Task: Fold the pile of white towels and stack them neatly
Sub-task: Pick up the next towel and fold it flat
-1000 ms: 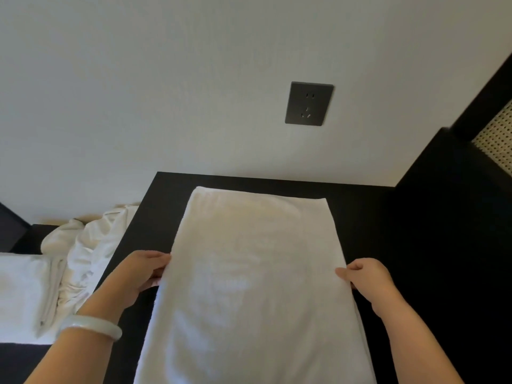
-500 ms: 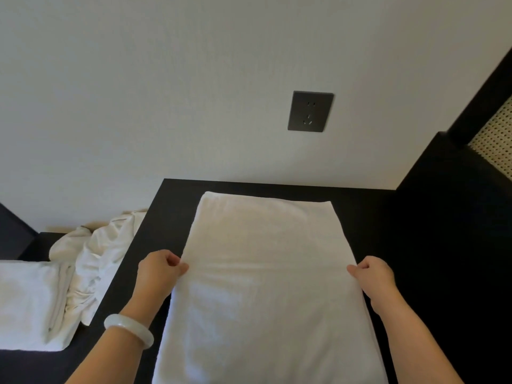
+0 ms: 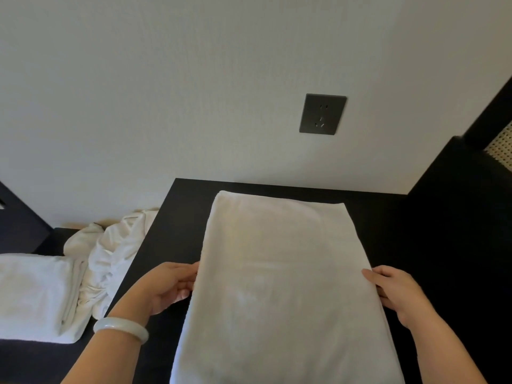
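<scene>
**Both hands clamp the towel's long edges**

Since half a second ago the left hand (image 3: 169, 286) has loosened from a tight curl. Its thumb now lies along the left edge of the towel (image 3: 279, 286) and its fingers are tucked beneath. The right hand (image 3: 396, 293) has hardly shifted. It pinches the right edge, thumb on top and fingers curled under. The cloth hides the fingertips of both hands.

The towel lies flat and lengthwise on the black table (image 3: 177, 225). Its far fold is near the wall and its near end runs out of the bottom of the view.

A pale bangle (image 3: 120, 329) circles the left wrist. Left of the table, on a lower dark surface, a crumpled pile of white towels (image 3: 110, 253) sits against the table's side, and a folded towel stack (image 3: 36, 295) lies beside it. A dark wall socket (image 3: 322, 114) sits above the table. Dark furniture (image 3: 457, 217) rises at the right, with a woven cane panel (image 3: 501, 145) above it.
</scene>
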